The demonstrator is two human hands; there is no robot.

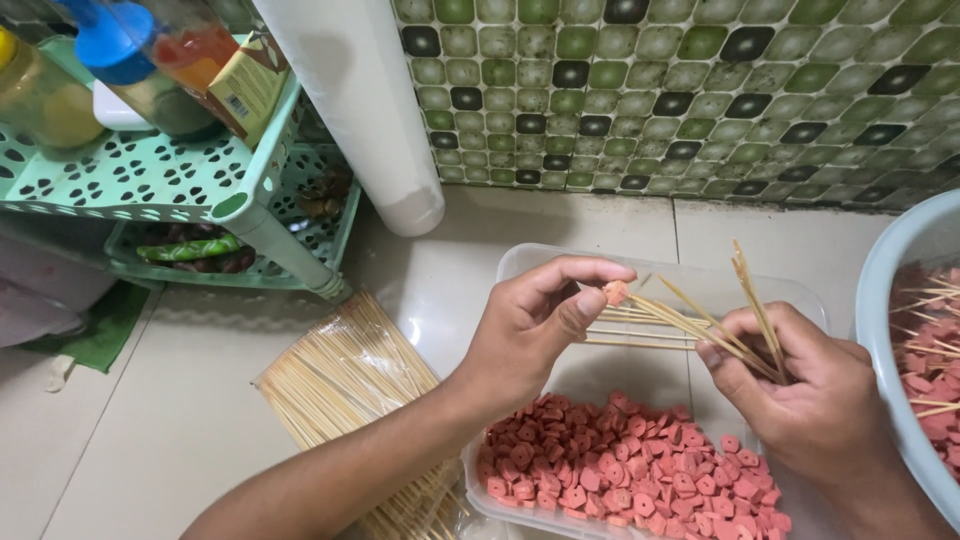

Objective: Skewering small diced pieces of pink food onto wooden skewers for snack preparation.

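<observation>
My left hand pinches a small pink sausage slice between thumb and fingers, at the tip of a wooden skewer. My right hand is closed around a bundle of thin bamboo skewers that fan out to the left and upward. Both hands hover over a clear plastic tub whose near half is filled with several pink sausage slices.
A plastic-wrapped pack of bamboo skewers lies on the tiled floor at left. A pale blue basin at right holds skewered pieces. A green plastic rack with bottles and a white pipe stand at the back by the tiled wall.
</observation>
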